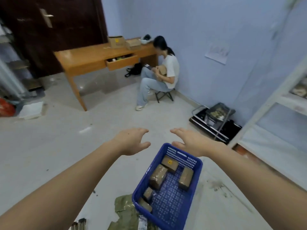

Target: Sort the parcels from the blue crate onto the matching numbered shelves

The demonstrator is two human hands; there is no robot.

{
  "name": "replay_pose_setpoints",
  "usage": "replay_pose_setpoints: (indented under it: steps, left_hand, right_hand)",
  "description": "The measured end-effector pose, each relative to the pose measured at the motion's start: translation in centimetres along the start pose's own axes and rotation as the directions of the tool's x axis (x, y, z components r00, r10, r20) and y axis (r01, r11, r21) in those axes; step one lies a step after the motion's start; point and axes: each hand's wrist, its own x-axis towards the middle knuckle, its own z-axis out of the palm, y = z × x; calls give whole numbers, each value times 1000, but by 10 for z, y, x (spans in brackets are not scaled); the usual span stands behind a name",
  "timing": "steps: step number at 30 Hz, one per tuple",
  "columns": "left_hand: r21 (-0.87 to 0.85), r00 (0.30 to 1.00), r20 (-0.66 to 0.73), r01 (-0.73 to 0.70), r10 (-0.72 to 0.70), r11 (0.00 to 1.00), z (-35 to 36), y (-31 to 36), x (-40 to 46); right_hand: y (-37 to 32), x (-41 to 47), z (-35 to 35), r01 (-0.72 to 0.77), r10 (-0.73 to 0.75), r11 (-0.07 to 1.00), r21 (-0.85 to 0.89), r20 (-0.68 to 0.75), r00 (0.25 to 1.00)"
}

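Hands empty: our left hand (131, 141) and right hand (189, 143) hover spread above the blue perforated plastic crate (192, 185) on the floor. Five small brown tape-wrapped parcels (157, 176) inside; we judge them light, rigid, slick, best pinched by the sides. One yellow sticker, unreadable.

Five parcels (157, 177) lie in the crate (196, 176) on the floor (49, 155), shelves (274, 105) right.

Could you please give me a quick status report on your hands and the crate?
Left hand open, empty. Right hand open, empty, above far rim of blue crate. Five parcels in crate. Nothing blocking.
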Motion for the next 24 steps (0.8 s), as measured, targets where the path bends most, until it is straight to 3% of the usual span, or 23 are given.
replay_pose_setpoints:
  steps: [6,15,24]
  left_hand:
    - [24,982,82,-172,169,985,10,15,69]
    - [55,941,156,-313,302,948,33,24,152]
    - [51,836,357,-463,417,885,104,5,255]
  right_hand:
    - [41,-11,17,-195,195,980,31,10,981]
    - [82,12,53,-338,333,927,164,58,941]
    - [123,74,139,-506,484,814,287,146,863]
